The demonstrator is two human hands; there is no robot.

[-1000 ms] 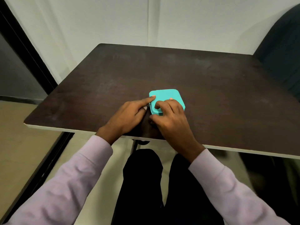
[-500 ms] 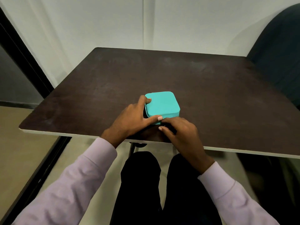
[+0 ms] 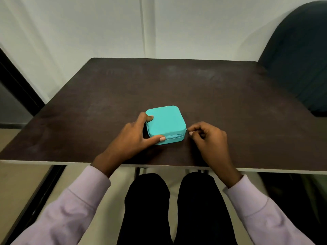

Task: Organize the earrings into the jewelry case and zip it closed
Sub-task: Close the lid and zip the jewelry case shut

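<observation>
Dark table [image 3: 230,103] carries the small turquoise case [image 3: 165,123] near its front edge. Left hand [image 3: 131,138] grips its left side; right hand [image 3: 207,137] pinches the zipper pull [image 3: 187,129] at the right corner. Case looks light, slides easily; brace it.

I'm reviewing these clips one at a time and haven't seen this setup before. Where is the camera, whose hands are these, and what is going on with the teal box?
There is no machine here: a person wears one wide-angle camera on the head, looking forward and down, so you see their own arms, lilac sleeves and dark trousers. On the dark table lies one thing, a small teal jewelry case, lid down. The left hand holds the case at its left side, thumb on the near edge, fingers on the lid. The right hand pinches the zipper pull at the case's near right corner. The zip line along the near side looks closed. No earrings are visible. A dark chair stands at the far right.
</observation>
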